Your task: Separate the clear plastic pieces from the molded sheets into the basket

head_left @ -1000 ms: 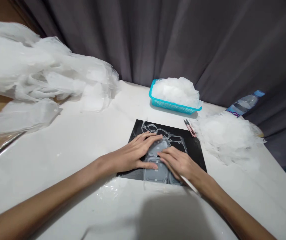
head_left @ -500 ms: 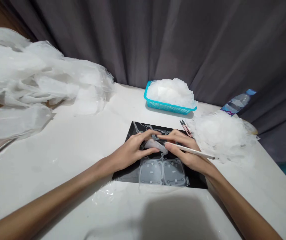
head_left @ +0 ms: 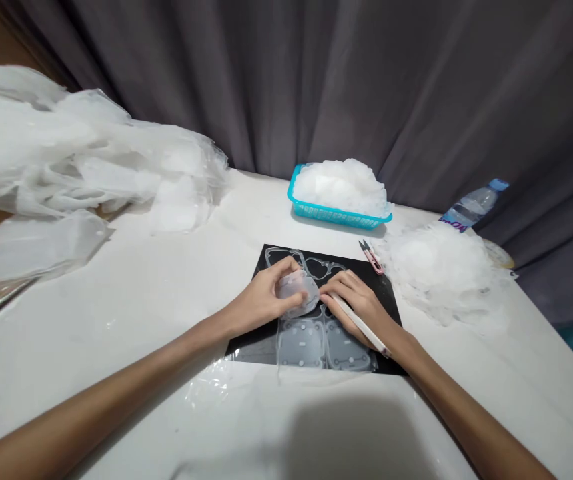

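Observation:
My left hand point(head_left: 271, 293) is closed on a translucent plastic piece point(head_left: 296, 287), holding it tilted above a black mat point(head_left: 391, 300). My right hand point(head_left: 359, 303) grips a thin white pen-like tool point(head_left: 366, 330), its back end pointing toward my wrist. The right fingertips are at the right edge of the piece; whether they pinch it I cannot tell. Below, two more rounded translucent pieces, a left one point(head_left: 300, 343) and a right one point(head_left: 346, 348), lie on the mat in a clear frame. Emptied outlines of the clear frame point(head_left: 319, 268) show beyond my hands.
Pink-handled thread snips point(head_left: 372, 258) lie right of the mat, by a heap of translucent pieces point(head_left: 441, 267). Behind stand a turquoise basket point(head_left: 339, 215) piled with similar pieces and a water bottle point(head_left: 476, 205). Translucent sheets point(head_left: 91, 160) are heaped at the left; a grey curtain hangs behind.
The piece in my left hand has turned from nearly edge-on to showing its broad face. My right hand has tipped the tool steeper, its back end swinging down toward me.

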`<state>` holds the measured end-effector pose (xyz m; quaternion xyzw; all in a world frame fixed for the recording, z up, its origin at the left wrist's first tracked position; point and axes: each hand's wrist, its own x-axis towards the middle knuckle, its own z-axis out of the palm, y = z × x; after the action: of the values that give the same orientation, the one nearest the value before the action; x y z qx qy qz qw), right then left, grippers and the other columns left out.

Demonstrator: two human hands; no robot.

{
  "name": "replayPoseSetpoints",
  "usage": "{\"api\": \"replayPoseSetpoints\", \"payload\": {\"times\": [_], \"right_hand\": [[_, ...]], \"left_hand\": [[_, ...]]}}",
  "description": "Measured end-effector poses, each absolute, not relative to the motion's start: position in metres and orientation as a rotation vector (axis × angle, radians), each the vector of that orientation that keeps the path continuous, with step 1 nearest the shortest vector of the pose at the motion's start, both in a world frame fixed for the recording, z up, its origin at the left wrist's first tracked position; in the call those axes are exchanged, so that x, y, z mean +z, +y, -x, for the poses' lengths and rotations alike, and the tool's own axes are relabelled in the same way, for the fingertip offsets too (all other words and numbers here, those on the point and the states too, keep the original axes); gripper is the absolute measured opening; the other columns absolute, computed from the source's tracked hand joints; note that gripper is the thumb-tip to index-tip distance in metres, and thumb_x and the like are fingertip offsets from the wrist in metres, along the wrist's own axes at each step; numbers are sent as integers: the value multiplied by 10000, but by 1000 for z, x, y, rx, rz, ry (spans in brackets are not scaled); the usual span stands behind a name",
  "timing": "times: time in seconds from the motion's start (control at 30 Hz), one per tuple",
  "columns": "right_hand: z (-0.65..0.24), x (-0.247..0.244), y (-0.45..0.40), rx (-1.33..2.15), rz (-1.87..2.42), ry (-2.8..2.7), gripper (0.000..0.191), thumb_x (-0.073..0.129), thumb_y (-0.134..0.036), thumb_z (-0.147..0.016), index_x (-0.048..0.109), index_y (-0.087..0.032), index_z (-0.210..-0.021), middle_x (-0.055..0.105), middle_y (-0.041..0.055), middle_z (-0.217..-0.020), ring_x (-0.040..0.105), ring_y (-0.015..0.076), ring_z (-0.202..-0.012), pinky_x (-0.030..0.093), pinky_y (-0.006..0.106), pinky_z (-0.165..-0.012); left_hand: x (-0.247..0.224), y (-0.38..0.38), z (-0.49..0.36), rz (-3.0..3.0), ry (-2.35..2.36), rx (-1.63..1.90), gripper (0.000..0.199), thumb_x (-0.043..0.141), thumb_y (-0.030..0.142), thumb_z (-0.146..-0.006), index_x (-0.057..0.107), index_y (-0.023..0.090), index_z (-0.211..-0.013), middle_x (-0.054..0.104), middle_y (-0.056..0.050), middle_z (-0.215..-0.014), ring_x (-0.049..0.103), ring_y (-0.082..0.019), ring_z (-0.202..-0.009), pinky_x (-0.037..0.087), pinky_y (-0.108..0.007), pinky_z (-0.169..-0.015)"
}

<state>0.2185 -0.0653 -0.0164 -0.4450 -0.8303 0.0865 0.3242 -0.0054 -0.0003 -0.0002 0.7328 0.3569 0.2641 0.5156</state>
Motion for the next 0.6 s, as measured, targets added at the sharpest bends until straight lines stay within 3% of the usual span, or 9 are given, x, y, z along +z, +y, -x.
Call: {"api": "replayPoseSetpoints", "payload": {"times": [0.07,0.17,0.37,0.6], "right_hand": [[-217,-14,-66,226,1142,-2173,151,514,-202,-1069,664,-206,-1086,671,66,-972,630,206,-904,525,362,-854],[-217,-12,-68,171,1126,-2174,162,500,-178,-1063,661,-200,-1060,662,63,-935,624,203,-864,524,355,-813],[-218,-15,-73,27,1218,-2123,164,510,-140,-1030,634,-200,-941,629,54,-854,594,206,-791,507,354,-757],[-224,-19,-71,120,1409,-1783,141,568,-225,-1032,667,-226,-1132,660,78,-1021,657,240,-967,547,410,-891]], "left_hand": [[1,-2,4,-1785,843,594,273,760,402,-872,644,188,-995,623,13,-849,558,-159,-758,419,-269,-687],[1,-1,4,-1725,838,536,293,746,452,-890,715,161,-882,661,-14,-791,576,-164,-736,422,-274,-668],[0,20,15,-1119,1073,896,305,821,376,-816,601,165,-808,652,2,-699,582,-127,-612,441,-244,-584],[15,10,15,-1337,857,717,299,728,457,-930,596,189,-952,682,-6,-822,602,-127,-680,447,-240,-611]]}}
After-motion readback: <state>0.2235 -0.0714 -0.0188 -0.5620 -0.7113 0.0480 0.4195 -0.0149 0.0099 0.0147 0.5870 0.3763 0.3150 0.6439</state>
